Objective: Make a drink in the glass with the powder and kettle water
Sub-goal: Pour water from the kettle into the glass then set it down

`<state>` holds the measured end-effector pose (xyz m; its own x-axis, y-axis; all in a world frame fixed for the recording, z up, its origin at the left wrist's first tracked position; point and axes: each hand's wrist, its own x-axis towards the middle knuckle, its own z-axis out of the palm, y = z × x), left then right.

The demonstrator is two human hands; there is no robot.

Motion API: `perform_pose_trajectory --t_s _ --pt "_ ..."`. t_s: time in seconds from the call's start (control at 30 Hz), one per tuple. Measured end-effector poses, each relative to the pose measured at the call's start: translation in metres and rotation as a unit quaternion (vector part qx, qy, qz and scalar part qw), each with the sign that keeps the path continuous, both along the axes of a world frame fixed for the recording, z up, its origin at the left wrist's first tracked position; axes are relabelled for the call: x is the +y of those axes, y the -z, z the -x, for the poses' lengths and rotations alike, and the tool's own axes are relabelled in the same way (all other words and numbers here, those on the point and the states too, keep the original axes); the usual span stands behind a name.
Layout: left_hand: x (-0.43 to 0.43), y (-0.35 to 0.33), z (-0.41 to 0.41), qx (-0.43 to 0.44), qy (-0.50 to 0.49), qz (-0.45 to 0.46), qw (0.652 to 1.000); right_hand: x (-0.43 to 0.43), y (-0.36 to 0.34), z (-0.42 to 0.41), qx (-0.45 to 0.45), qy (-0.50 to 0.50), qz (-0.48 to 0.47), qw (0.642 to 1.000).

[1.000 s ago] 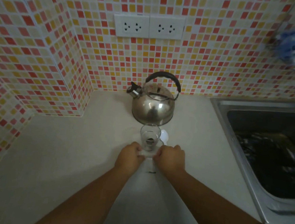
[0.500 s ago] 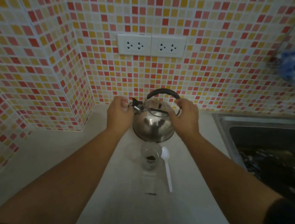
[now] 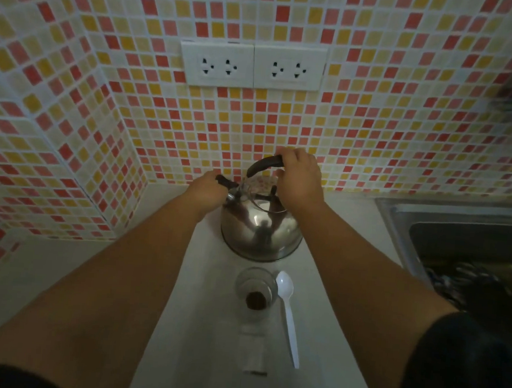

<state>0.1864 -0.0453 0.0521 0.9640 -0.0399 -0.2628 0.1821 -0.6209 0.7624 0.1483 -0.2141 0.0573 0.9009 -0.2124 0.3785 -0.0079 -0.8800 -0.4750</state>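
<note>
Kettle (image 3: 261, 225): upright on desk (image 3: 59, 270), behind glass (image 3: 256, 288).
Glass: holds brown powder (image 3: 256, 301); spoon (image 3: 288, 315) just beside.
Right hand (image 3: 300, 182): grip closed round kettle handle (image 3: 264, 163).
Left hand (image 3: 207, 191): at spout cap (image 3: 225, 181); closure indiscernible.

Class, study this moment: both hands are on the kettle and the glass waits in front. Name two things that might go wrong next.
1. The left hand sits at the spout of the round steel kettle; hot water or steam might scald it.
2. The small clear glass holding brown powder stands close to the kettle's base, so lifting could knock it over.
</note>
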Motion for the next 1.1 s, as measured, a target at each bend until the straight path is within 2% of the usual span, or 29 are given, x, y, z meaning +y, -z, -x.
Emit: perform_pose_trajectory --t_s 0.1,0.37,0.57,0.67,0.87,0.93,1.1 --pt "0.005 0.005 -0.002 0.002 0.02 -0.003 1.0 0.002 0.001 -0.006 -0.019 0.026 -0.017 0.999" --pt "0.016 -0.003 0.004 -0.072 0.067 -0.049 0.994 0.009 -0.011 0.005 -0.04 0.057 -0.049 0.996" --pt "0.017 -0.051 0.035 -0.121 0.114 -0.04 0.985 0.01 -0.07 0.053 -0.133 0.044 -0.04 0.989" --pt "0.015 -0.069 0.052 -0.144 0.133 -0.022 0.98 0.003 -0.093 0.076 -0.129 0.038 -0.017 0.991" --pt "0.009 -0.081 0.077 -0.139 0.14 0.027 0.98 -0.01 -0.105 0.105 -0.117 0.02 0.033 0.992" --pt "0.008 -0.081 0.09 -0.115 0.157 0.038 0.98 -0.014 -0.107 0.118 -0.109 0.024 0.057 0.992" --pt "0.007 -0.071 0.116 -0.035 0.144 0.14 0.979 -0.021 -0.109 0.142 -0.08 0.011 0.107 0.991"
